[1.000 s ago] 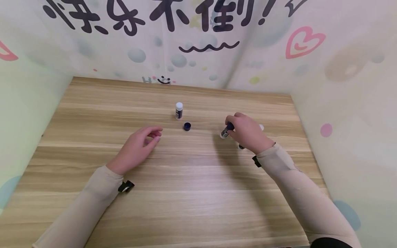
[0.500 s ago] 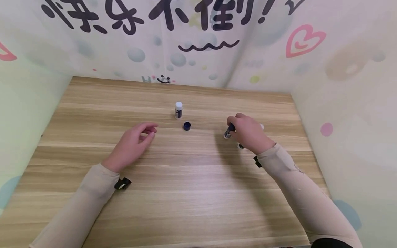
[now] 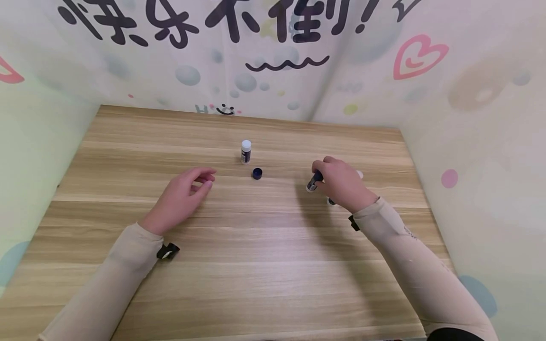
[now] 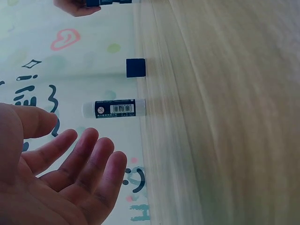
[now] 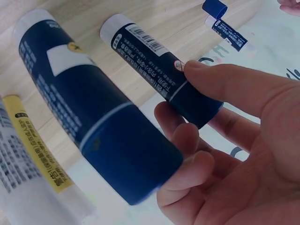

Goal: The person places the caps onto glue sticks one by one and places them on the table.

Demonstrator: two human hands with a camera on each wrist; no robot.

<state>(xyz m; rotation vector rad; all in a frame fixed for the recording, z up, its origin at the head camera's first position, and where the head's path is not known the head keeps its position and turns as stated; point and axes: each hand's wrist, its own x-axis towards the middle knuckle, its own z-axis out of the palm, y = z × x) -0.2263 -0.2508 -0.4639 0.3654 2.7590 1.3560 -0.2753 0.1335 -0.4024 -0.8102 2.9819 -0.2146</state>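
My right hand (image 3: 343, 183) pinches a navy glue stick (image 3: 314, 182) by its capped end, between thumb and fingers. The stick leans, its white base pointing down at the wooden table. In the right wrist view a larger navy glue stick (image 5: 89, 101) stands beside it, nearer the camera. Relaxed and holding nothing, my left hand (image 3: 179, 196) hovers left of a loose navy cap (image 3: 257, 174). An upright glue stick (image 3: 246, 152) with a white top stands just behind that cap; the left wrist view shows its barcode label (image 4: 115, 108).
Glue sticks with a yellow label (image 5: 40, 143) and a white body (image 5: 21, 178) stand at the left edge of the right wrist view. A white tip (image 3: 360, 174) shows behind my right hand. A printed curtain (image 3: 273, 85) closes off the table's back edge.
My left hand has drawn back to the left, away from the loose cap. My right hand has shifted slightly right with the glue stick still in its grip.
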